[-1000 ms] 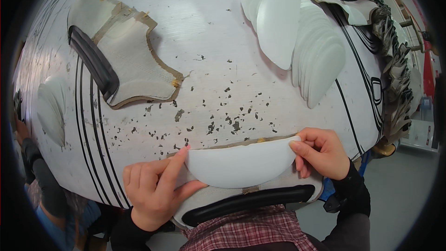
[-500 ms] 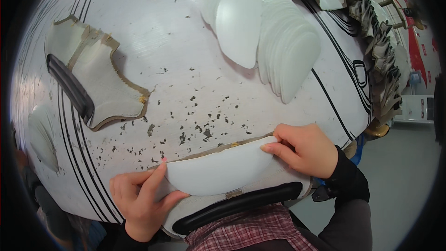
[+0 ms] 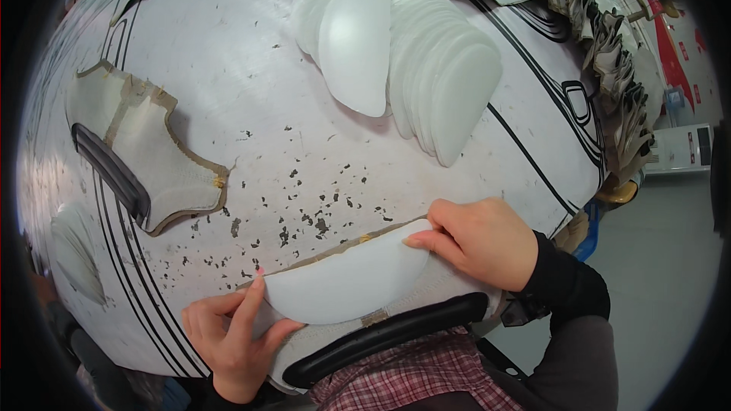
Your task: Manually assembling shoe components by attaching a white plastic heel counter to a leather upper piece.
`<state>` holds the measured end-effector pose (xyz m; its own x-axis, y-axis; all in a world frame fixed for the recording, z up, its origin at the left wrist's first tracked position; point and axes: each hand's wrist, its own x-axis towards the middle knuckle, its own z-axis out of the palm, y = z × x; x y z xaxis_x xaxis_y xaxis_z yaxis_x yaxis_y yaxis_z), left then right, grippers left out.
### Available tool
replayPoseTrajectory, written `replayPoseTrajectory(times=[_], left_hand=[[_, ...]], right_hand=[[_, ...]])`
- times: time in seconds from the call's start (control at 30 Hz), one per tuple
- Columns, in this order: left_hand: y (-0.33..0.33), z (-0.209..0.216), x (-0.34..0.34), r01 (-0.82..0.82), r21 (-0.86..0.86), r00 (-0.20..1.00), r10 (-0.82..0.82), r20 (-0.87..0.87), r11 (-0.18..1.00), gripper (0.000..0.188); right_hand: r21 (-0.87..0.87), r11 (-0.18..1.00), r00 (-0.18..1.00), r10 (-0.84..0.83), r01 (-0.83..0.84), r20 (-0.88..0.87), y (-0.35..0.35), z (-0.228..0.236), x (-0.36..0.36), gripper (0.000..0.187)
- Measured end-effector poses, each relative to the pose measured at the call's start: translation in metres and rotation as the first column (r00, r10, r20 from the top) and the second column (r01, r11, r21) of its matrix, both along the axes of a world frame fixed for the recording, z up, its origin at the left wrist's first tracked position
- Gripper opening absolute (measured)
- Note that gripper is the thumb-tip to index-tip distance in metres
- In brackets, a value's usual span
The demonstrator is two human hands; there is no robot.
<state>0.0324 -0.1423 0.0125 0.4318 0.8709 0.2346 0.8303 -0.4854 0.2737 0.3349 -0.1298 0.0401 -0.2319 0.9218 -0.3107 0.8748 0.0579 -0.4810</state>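
A white half-moon sheet (image 3: 343, 281) lies over a beige shoe upper (image 3: 461, 285) at the table's near edge. Its straighter side runs along the upper's brown raw edge, and a black padded collar (image 3: 388, 339) faces my body. My left hand (image 3: 236, 331) grips the sheet's left end, index finger stretched along the far edge and thumb at the near curve. At the other end, my right hand (image 3: 483, 240) pinches the sheet's corner between thumb and bent index finger. Whether the fingers also grip the upper beneath, I cannot tell.
Fanned white half-moon sheets (image 3: 449, 84) lie at the far middle. Another beige upper (image 3: 164, 152) rests at left, near more pale sheets (image 3: 76, 251). Crumpled uppers (image 3: 617, 68) line the right edge. Dark scraps (image 3: 320, 224) dot the tabletop. Another person's sleeve (image 3: 99, 358) shows lower left.
My view has shifted slightly, so the table's contents appear farther left. The sheet looks a little more tilted, its right end away from me. Both hands keep their grip.
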Motion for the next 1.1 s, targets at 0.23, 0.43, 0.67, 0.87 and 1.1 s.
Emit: replayPoseTrajectory(times=[0.23,0.43,0.67,0.87,1.1], left_hand=[[0.000,0.003,-0.003,0.040,0.044,0.999,-0.040,-0.007,0.998,0.064],[0.004,0.009,-0.004,0.107,0.030,0.994,-0.108,0.025,0.994,0.048],[0.004,0.013,0.007,0.112,0.136,0.993,-0.114,0.010,0.984,0.039],[0.010,0.012,0.011,0.103,-0.031,0.986,-0.098,0.132,0.994,0.041],[0.013,0.010,0.008,0.115,-0.134,0.976,-0.088,0.197,0.984,0.044]], right_hand=[[0.111,0.990,0.982,0.067,-0.087,0.177,0.006,-0.002,0.000,0.047],[0.246,0.960,0.945,0.051,-0.136,0.323,0.010,-0.003,0.004,0.058],[0.259,0.941,0.908,0.098,-0.217,0.406,0.014,-0.001,0.004,0.055],[0.183,0.979,0.974,0.124,-0.089,-0.191,0.030,-0.006,0.046,0.023],[0.439,0.853,0.923,0.367,-0.282,-0.120,0.002,-0.023,0.015,0.054]])
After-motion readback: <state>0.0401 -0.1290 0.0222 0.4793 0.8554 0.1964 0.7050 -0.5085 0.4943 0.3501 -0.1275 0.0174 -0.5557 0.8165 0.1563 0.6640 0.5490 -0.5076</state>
